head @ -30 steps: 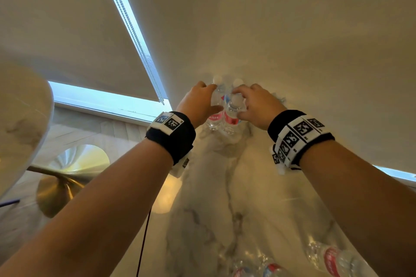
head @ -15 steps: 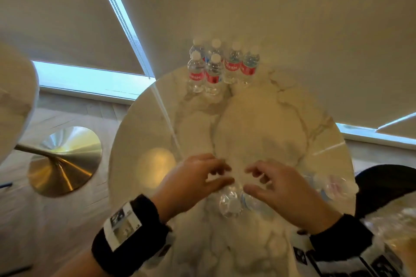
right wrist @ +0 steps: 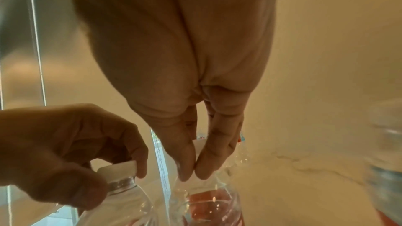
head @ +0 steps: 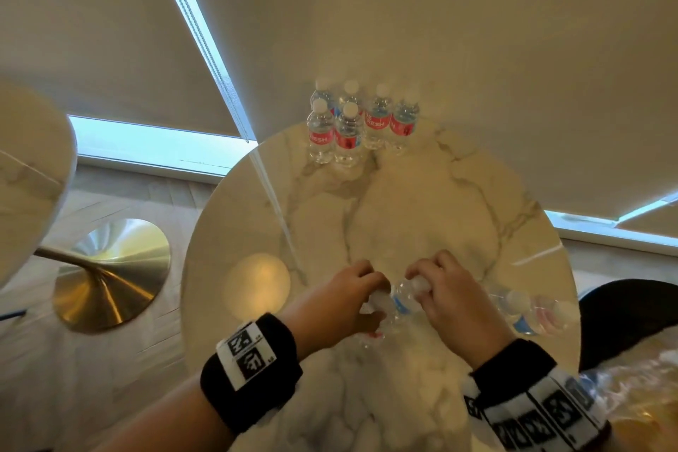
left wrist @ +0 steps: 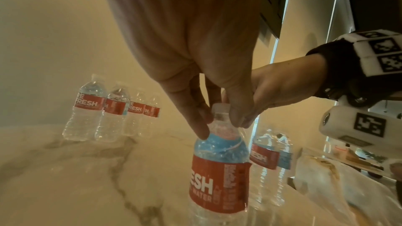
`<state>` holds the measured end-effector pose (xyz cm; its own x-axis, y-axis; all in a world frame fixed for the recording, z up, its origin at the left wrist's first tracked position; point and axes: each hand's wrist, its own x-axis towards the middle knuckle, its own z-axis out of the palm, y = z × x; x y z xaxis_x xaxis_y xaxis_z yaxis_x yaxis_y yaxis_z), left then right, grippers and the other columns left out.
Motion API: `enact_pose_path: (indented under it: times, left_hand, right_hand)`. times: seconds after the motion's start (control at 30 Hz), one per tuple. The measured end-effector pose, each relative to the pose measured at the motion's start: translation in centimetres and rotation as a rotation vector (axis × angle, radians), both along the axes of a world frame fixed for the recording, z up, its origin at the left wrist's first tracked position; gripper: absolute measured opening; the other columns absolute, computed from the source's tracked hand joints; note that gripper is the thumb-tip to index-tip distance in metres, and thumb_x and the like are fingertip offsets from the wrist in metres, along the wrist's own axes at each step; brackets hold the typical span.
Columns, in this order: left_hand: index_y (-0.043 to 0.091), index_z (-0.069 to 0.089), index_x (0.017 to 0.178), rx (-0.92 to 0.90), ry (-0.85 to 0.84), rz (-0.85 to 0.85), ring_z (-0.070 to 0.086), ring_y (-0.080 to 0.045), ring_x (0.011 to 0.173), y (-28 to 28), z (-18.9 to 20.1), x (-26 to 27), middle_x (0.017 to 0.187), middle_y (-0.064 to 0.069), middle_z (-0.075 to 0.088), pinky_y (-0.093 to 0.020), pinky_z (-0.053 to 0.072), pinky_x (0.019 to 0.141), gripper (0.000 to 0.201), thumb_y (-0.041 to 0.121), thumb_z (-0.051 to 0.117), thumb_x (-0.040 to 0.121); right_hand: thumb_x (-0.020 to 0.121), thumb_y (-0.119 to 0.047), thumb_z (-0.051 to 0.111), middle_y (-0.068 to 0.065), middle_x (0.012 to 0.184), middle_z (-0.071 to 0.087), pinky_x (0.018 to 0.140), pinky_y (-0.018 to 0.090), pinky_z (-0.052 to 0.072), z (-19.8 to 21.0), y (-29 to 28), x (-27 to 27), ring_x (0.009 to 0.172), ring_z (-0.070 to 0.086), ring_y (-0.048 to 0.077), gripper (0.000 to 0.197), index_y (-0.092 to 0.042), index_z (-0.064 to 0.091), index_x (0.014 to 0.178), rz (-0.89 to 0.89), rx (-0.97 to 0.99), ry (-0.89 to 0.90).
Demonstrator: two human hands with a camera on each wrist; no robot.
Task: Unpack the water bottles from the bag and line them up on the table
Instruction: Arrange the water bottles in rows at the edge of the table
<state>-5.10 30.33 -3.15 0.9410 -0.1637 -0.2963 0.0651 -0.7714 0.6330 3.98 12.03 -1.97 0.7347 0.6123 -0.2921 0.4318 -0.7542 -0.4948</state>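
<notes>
The bottle [left wrist: 219, 174] under the left hand's [left wrist: 195, 57] fingers carries a red label reading "ESH" above "WATER". The neighbouring bottle [left wrist: 264, 159] shows "RESH". The far bottles [head: 361, 125] read "FRESH" on red labels; finer print is illegible.

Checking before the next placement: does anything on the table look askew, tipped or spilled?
Nothing tipped or spilled. One oddity: the far bottles stand bunched in two rows at the table edge, two in front, not one line. Left hand grips the left bottle by its cap, right hand the right bottle.
</notes>
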Motion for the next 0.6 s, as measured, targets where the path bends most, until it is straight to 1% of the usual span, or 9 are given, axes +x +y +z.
enact_pose_path:
  times: [0.07, 0.1, 0.2, 0.3, 0.37, 0.43, 0.5, 0.6]
  left_hand:
    - [0.012, 0.066, 0.124, 0.017, -0.048, 0.042, 0.066, -0.024, 0.091, 1.4, -0.3, 2.8, 0.117, -0.008, 0.059, -0.039, 0.059, 0.087, 0.039, 0.025, 0.076, 0.089]
    - [0.01, 0.067, 0.123, 0.042, -0.076, 0.061, 0.066, -0.027, 0.091, 2.1, -0.5, 4.5, 0.116, -0.01, 0.06, -0.04, 0.058, 0.087, 0.039, 0.023, 0.077, 0.088]
    - [0.01, 0.066, 0.124, 0.124, -0.142, 0.108, 0.065, -0.028, 0.098, 4.3, -0.4, 10.5, 0.117, -0.012, 0.063, -0.035, 0.053, 0.09, 0.039, 0.021, 0.076, 0.088]
    - [0.01, 0.066, 0.123, 0.173, -0.191, 0.148, 0.063, -0.027, 0.104, 6.8, -0.3, 16.6, 0.118, -0.011, 0.063, -0.033, 0.05, 0.094, 0.036, 0.022, 0.074, 0.09]
    - [0.008, 0.067, 0.121, 0.192, -0.212, 0.166, 0.062, -0.029, 0.105, 8.2, -0.5, 20.0, 0.117, -0.012, 0.064, -0.034, 0.049, 0.094, 0.034, 0.02, 0.073, 0.09]
    - [0.007, 0.067, 0.119, 0.224, -0.229, 0.179, 0.061, -0.029, 0.107, 9.2, -0.6, 22.8, 0.118, -0.013, 0.065, -0.033, 0.048, 0.094, 0.032, 0.018, 0.073, 0.09]
    - [0.007, 0.067, 0.12, 0.262, -0.243, 0.193, 0.062, -0.032, 0.107, 10.0, -0.9, 25.0, 0.116, -0.016, 0.065, -0.038, 0.05, 0.094, 0.034, 0.02, 0.072, 0.09]
    - [0.004, 0.065, 0.119, 0.284, -0.242, 0.253, 0.063, -0.037, 0.102, 10.8, -1.6, 27.0, 0.111, -0.02, 0.064, -0.046, 0.055, 0.088, 0.033, 0.021, 0.069, 0.09]
  right_hand:
    - [0.085, -0.012, 0.062, 0.0, 0.102, 0.05, 0.076, 0.034, 0.048, -0.2, 1.8, 2.9, 0.086, 0.061, 0.026, 0.023, -0.022, 0.067, 0.105, 0.015, -0.029, -0.04]
    - [0.085, -0.012, 0.062, 0.002, 0.104, 0.052, 0.077, 0.033, 0.047, -0.2, 2.8, 4.6, 0.088, 0.061, 0.028, 0.024, -0.021, 0.067, 0.106, 0.018, -0.043, -0.063]
    - [0.087, -0.012, 0.061, 0.002, 0.101, 0.05, 0.073, 0.028, 0.04, -0.3, 6.0, 10.2, 0.09, 0.06, 0.029, 0.023, -0.02, 0.067, 0.108, 0.025, -0.051, -0.109]
    - [0.091, -0.01, 0.057, -0.002, 0.098, 0.042, 0.074, 0.026, 0.034, -0.2, 9.1, 15.7, 0.089, 0.054, 0.024, 0.024, -0.018, 0.066, 0.111, 0.032, -0.06, -0.149]
    - [0.09, -0.009, 0.058, 0.001, 0.103, 0.046, 0.076, 0.027, 0.033, -0.2, 10.8, 19.1, 0.093, 0.054, 0.025, 0.025, -0.017, 0.066, 0.113, 0.059, -0.089, -0.172]
    - [0.089, -0.008, 0.059, 0.007, 0.113, 0.052, 0.077, 0.027, 0.036, 0.0, 12.1, 22.0, 0.1, 0.057, 0.028, 0.027, -0.017, 0.066, 0.113, 0.096, -0.115, -0.18]
    - [0.089, -0.007, 0.059, 0.009, 0.115, 0.053, 0.076, 0.028, 0.036, 0.0, 13.0, 24.3, 0.102, 0.058, 0.03, 0.028, -0.017, 0.067, 0.113, 0.127, -0.125, -0.194]
    - [0.088, -0.006, 0.059, 0.008, 0.115, 0.053, 0.077, 0.03, 0.039, -0.2, 14.1, 26.3, 0.102, 0.057, 0.031, 0.03, -0.02, 0.068, 0.114, 0.174, -0.145, -0.226]
